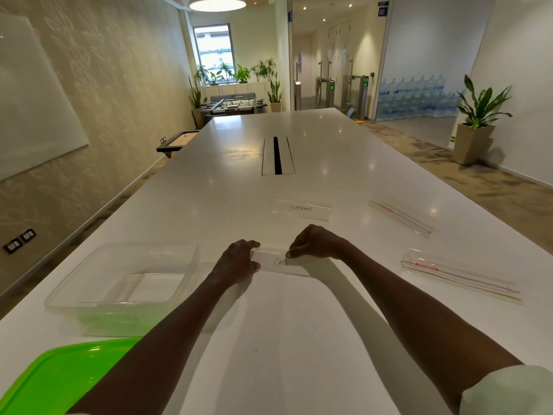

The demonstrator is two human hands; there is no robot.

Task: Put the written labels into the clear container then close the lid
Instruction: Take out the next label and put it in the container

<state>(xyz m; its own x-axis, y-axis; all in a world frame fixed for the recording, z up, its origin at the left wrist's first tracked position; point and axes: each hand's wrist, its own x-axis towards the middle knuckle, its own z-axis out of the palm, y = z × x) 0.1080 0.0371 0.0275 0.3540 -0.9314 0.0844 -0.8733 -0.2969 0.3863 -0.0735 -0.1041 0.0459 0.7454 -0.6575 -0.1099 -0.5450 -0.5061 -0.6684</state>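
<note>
Hands: left hand point(241, 259) and right hand point(314, 242) each pinch one end of the CAT label point(282, 262), fingers curled over its upper edge; a two-ended grip suits a long, thin strip that would otherwise flex or slide.
CAT label: clear, glossy rectangular strip with black handwriting, low over or on the white table point(239, 187); whether it is lifted clear cannot be told. It lies just right of the container.
ELEPHANT label point(300, 209): second handwritten strip of the same shape, flat on the table beyond the hands, well apart from the container and untouched.
Clear container point(122, 274): open, shallow rectangular tub of thin transparent plastic with rounded corners and a flared rim; nothing can be made out inside. It sits at the left hand's side, probably so a strip can be carried in with a short sideways move.
Green lid point(59, 375): bright, smooth plastic with a raised rim, lying flat nearer the person than the container, off it, so the opening stays free.
Near strip point(457, 278): long transparent piece with red marking at right, no handwriting legible.
Far strip point(401, 217): similar piece beyond it, also idle.
Task state: judged early; no label appears to be in the container and the lid is not yet fitted.
Handling note: slick plastic on a polished top may skid, so edges must be caught by fingertips.
</note>
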